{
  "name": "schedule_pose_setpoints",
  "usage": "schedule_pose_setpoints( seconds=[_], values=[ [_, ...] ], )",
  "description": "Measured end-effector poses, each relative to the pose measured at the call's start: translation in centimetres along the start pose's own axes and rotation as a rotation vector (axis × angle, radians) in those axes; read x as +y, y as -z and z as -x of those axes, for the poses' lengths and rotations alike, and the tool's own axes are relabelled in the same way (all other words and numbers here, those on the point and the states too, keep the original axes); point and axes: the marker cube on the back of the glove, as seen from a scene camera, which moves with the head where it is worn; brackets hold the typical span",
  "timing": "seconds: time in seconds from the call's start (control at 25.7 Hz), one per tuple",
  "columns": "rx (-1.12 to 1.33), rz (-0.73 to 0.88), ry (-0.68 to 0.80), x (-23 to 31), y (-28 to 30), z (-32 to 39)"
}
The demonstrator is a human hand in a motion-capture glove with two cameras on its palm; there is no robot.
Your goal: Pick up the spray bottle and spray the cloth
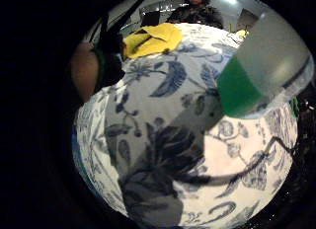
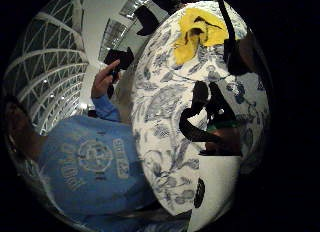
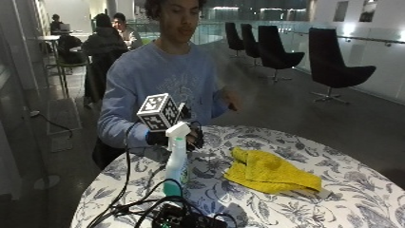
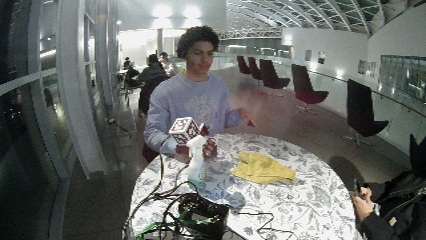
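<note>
We saw the gloved right hand curled around the neck of the spray bottle, holding it upright above the round floral table, its green base clear of the tabletop. The yellow cloth lay crumpled on the table near the bottle, apart from it. The bare left hand was raised above the table, holding nothing.

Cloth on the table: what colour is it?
The cloth is yellow, clearest in the outside view.
</note>
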Motion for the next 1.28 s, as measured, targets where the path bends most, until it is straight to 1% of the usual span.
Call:
schedule_pose_setpoints(
  seconds=[0.31, 0.54, 0.93, 1.09, 1.28],
  values=[
    [0.032, 0.097, 0.043, -0.3, 0.0, 2.6],
    [0.056, 0.139, 0.033, -0.3, -0.6, 3.9],
    [0.089, 0.201, 0.001, -0.3, -1.8, 3.5],
    [0.078, 0.185, -0.008, -0.2, -1.5, 3.3],
    [0.002, 0.078, -0.074, 0.9, 0.9, 1.9]
  ],
)
